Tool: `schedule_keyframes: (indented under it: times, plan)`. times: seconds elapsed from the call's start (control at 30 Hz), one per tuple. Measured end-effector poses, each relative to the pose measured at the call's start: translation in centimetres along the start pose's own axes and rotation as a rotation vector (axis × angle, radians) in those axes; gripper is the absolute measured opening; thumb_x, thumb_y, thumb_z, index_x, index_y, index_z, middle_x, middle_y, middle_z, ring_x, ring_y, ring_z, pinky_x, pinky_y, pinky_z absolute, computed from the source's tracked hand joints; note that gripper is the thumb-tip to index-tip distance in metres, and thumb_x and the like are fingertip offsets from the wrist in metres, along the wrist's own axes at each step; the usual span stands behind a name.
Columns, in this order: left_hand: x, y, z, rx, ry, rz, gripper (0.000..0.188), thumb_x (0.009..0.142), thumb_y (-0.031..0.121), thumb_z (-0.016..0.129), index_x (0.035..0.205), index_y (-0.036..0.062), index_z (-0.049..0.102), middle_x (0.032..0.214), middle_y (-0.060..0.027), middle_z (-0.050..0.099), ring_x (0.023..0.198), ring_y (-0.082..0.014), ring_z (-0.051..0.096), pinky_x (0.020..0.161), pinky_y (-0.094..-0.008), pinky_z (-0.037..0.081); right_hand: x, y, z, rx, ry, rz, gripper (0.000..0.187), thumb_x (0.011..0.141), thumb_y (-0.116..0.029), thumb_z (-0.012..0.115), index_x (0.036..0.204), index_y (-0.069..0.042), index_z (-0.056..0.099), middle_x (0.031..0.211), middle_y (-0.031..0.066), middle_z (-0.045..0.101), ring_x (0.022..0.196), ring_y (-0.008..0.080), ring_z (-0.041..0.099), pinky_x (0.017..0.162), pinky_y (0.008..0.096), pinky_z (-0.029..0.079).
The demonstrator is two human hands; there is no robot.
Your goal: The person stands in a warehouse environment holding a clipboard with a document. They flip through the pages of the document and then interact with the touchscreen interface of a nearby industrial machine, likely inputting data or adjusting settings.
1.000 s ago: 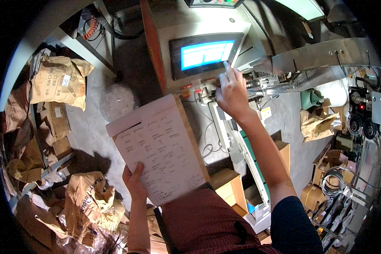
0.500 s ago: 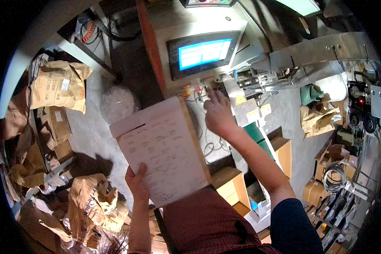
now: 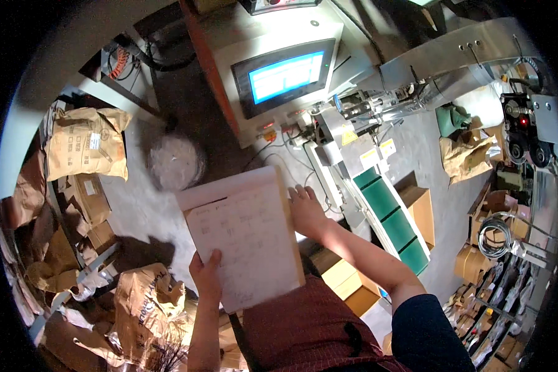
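Note:
My left hand [image 3: 207, 274] grips the lower left edge of a writing pad [image 3: 245, 248], its thumb lying on top of the page. Handwritten rows cover the white sheet, whose top edge is folded over, and a brown backing shows along the right side. Just beside that right edge is my right hand [image 3: 308, 215], fingers stretched forward and holding nothing that I can see. Whether its fingers touch the pad I cannot tell. Beyond both hands stands a machine cabinet with a lit blue-and-white touchscreen [image 3: 288, 75].
A green conveyor belt [image 3: 390, 217] slopes down right of my right hand, with an open cardboard box [image 3: 353, 288] near it. Brown paper sacks [image 3: 87, 142] and cartons [image 3: 84, 198] line the left. A round, clear plastic-looking thing [image 3: 175, 162] sits on the floor. Metal machinery [image 3: 452, 84] spans the right.
My right hand has drawn back from the switches and cables under the screen to beside the pad. The left hand still holds the pad; the view has shifted slightly.

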State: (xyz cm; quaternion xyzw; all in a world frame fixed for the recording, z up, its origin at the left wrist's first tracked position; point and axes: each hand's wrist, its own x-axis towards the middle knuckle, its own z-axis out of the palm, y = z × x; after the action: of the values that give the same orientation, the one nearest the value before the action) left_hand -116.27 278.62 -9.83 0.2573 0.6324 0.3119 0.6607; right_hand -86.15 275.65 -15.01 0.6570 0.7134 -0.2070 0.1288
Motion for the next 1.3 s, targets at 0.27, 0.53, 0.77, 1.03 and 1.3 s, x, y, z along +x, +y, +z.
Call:
schedule_keyframes:
  times: [0.27,0.53,0.77,1.03,1.3]
  plan:
    - [-1.8,0.3,-0.9,0.087,-0.098,-0.074,0.029,0.090,0.010,0.069,0.116,-0.0012,0.061,0.101,-0.0054,0.067,0.087,-0.0146,0.062,0.079,-0.0291,0.051,-2.1,-2.0,0.9,0.028,-0.256,0.048,0.027,0.085,-0.016,0.055,0.105,-0.003,0.069,0.113,0.0182,0.066,0.116,0.0345,0.057,0.107,0.0498,0.036]
    - [-2.3,0.1,-1.9,0.501,-0.281,0.036,0.041,0.089,0.022,0.074,0.121,0.0000,0.061,0.104,-0.0035,0.067,0.093,-0.0112,0.059,0.083,-0.0285,0.050,-6.5,-4.5,5.4,0.147,-0.373,0.187,0.030,0.081,-0.016,0.056,0.105,-0.002,0.068,0.101,0.0166,0.069,0.103,0.0330,0.062,0.096,0.0485,0.041]
    - [-1.0,0.9,-0.7,0.437,-0.386,-0.005,0.047,0.087,0.026,0.076,0.122,-0.0015,0.061,0.106,-0.0074,0.068,0.092,-0.0164,0.062,0.083,-0.0315,0.050,-8.8,-4.5,5.7,0.230,-0.401,0.271,0.032,0.079,-0.018,0.059,0.105,-0.002,0.068,0.098,0.0135,0.069,0.099,0.0311,0.063,0.092,0.0460,0.042]
    - [0.3,1.7,-1.0,0.408,-0.407,0.019,0.034,0.090,0.018,0.072,0.117,-0.0010,0.062,0.103,-0.0043,0.068,0.093,-0.0121,0.060,0.083,-0.0301,0.050,-7.4,-3.6,2.8,0.293,-0.365,0.279,0.027,0.083,-0.020,0.057,0.101,-0.006,0.071,0.103,0.0129,0.067,0.100,0.0313,0.063,0.094,0.0464,0.044]
    - [1.7,3.0,-1.7,0.276,-0.293,0.001,0.039,0.089,0.013,0.070,0.124,-0.0017,0.058,0.111,-0.0089,0.066,0.095,-0.0202,0.061,0.085,-0.0361,0.050,-4.1,-2.2,1.9,0.201,-0.130,0.165,0.026,0.075,-0.024,0.069,0.097,-0.009,0.070,0.094,0.0096,0.068,0.094,0.0283,0.064,0.084,0.0404,0.046]
